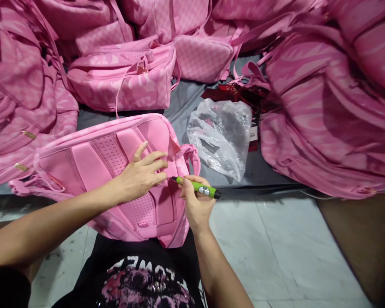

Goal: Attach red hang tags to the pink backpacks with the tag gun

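Observation:
A pink backpack [93, 160] lies on its front across my lap, its padded back panel turned up. My left hand [144, 173] rests flat on that panel, fingers spread, holding nothing. In my right hand [197, 205] is a green marker [197, 187] with a black end, gripped like a pen. Its dark tip points left and meets or nearly meets the pink panel beside my left fingertips. Whether the tip touches the fabric, I cannot tell.
A crumpled clear plastic bag [221, 137] lies on the grey cloth-covered surface [186, 100], with dark red tags [234, 92] behind it. Pink backpacks pile up at left, at the back, and at right [324, 115]. Pale floor tiles [259, 244] show below.

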`<state>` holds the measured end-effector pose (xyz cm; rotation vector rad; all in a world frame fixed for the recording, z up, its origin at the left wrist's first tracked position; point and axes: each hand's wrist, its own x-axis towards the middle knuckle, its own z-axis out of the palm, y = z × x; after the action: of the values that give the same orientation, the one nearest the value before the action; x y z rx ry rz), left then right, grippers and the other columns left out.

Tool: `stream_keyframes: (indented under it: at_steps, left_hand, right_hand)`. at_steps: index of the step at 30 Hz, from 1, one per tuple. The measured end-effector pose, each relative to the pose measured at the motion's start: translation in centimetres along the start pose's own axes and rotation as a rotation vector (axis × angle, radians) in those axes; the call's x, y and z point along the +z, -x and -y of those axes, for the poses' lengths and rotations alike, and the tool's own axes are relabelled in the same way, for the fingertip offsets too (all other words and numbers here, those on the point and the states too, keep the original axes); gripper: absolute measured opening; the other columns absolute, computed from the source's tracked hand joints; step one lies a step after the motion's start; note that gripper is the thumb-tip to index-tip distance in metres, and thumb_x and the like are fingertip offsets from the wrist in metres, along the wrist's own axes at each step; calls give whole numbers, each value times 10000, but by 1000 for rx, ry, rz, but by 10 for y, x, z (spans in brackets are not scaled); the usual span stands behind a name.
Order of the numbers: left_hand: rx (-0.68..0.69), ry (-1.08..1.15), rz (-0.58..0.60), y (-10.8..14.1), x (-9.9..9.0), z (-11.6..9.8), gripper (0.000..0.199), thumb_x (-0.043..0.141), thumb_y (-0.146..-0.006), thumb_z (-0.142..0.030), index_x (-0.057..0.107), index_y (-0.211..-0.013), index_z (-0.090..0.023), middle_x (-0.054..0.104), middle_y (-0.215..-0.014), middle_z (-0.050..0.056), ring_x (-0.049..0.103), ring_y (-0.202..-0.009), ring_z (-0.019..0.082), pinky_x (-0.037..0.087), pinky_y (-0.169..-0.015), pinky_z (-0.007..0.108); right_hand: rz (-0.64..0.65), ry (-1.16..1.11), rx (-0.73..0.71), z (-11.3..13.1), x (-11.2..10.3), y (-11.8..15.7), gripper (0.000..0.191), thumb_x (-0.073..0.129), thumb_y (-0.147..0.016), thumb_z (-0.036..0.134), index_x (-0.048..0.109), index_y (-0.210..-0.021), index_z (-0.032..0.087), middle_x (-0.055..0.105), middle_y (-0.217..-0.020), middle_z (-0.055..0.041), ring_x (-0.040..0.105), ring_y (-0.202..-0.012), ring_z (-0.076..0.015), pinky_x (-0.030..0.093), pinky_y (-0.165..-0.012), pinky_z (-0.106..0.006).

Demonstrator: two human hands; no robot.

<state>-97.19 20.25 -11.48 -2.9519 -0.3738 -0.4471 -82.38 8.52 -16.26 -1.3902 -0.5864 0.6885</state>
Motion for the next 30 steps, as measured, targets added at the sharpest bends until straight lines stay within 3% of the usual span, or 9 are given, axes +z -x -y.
stream_keyframes:
  at_steps: [24, 30]
  left_hand:
    - [-18, -27, -60, 1, 7, 1, 147, 544, -952, -244, 665, -873, -217, 701, -1098, -9, 557, -1202, 186, -87, -1238, 547]
    - [-43, 14, 0, -2, 3, 2, 130, 570, -931, -261, 674, -893, -192, 640, -1283, 62, 440, -1364, 274, 64, -1215, 625]
  right_hand:
    - [-44, 38, 3, 1, 2, -4, 278, 691, -827, 418, 629, -888, 154, 709, -671, -28, 601, -462, -124, 506, -458, -237]
    - [-63, -36, 37, -1, 3, -10, 267, 678, -829, 421, 630, -841, 159, 647, -565, 18, 577, -448, -114, 489, -457, -224]
